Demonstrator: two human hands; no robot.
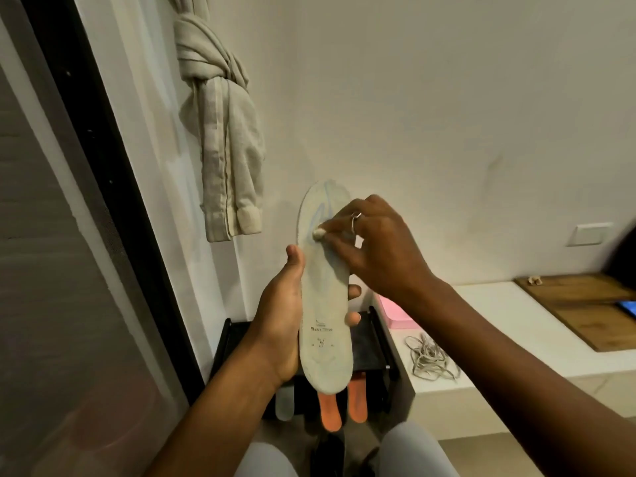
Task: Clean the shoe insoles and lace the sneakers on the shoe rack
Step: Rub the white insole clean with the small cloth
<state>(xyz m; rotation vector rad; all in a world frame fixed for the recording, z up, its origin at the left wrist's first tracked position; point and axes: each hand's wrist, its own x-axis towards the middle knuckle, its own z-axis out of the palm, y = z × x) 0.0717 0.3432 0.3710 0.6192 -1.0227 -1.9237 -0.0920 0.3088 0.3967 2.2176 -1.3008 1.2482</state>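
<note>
Left hand [280,318] grips insole [325,297]; right hand [382,246] pinches wad [318,233] against it.

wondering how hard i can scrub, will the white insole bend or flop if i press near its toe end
Probably fairly stiff: the white insole stands upright though the left hand grips only its lower half. It likely flexes a little at the toe, where the right hand presses a small white wad above that grip. It looks thin, so probably light.

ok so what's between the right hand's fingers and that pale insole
A small white wad, pinched by the right hand and touching the pale grey foam insole, as the head view shows.
</note>
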